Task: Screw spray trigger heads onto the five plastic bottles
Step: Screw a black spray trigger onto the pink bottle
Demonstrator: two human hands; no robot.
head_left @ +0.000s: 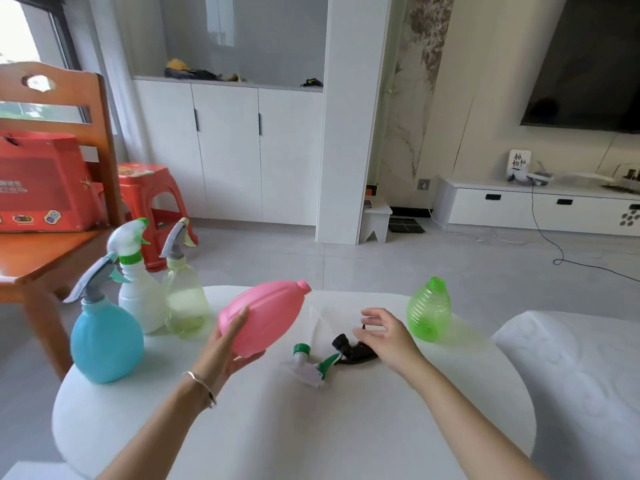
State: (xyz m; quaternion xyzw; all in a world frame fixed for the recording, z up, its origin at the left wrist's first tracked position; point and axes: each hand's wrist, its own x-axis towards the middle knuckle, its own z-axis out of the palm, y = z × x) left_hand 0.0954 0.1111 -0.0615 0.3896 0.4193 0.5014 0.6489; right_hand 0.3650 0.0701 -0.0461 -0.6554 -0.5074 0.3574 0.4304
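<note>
Pink, smooth plastic fills the left hand (230, 344): it grips the pink bottle (266, 317) near its base, thumb laid along the upper side and fingers curled underneath. The bottle is lifted off the table and tilted, with its bare threaded neck pointing up and to the right. A thin silver bracelet (204, 388) circles that wrist.

The right hand (388, 337) is open, fingers spread and lightly bent, holding nothing. It hovers over the black trigger head (349, 349), which lies on its side on the white table (311, 427). Whether the palm touches the head I cannot tell. Just to the left of it lies a green-and-white trigger head (308, 363), also on its side, its round green collar facing up and left.

Near the right hand, on its far side, the green bottle (429, 311) stands upright with no head on it. It is translucent, ribbed in rings around its body, and narrows to an open neck.

At the table's left edge three bottles stand upright with heads fitted. The blue bottle (105, 341) is opaque and bulbous, with a grey trigger. Behind it is the white bottle (138, 296), milky, with a green collar and a white trigger. Touching or just beside that is the pale yellow bottle (187, 299), translucent, with a grey trigger.

Past them, a glossy wooden chair (52, 244) carries a red box (41, 181), and a red plastic stool (152, 199) stands on the grey tiled floor.
</note>
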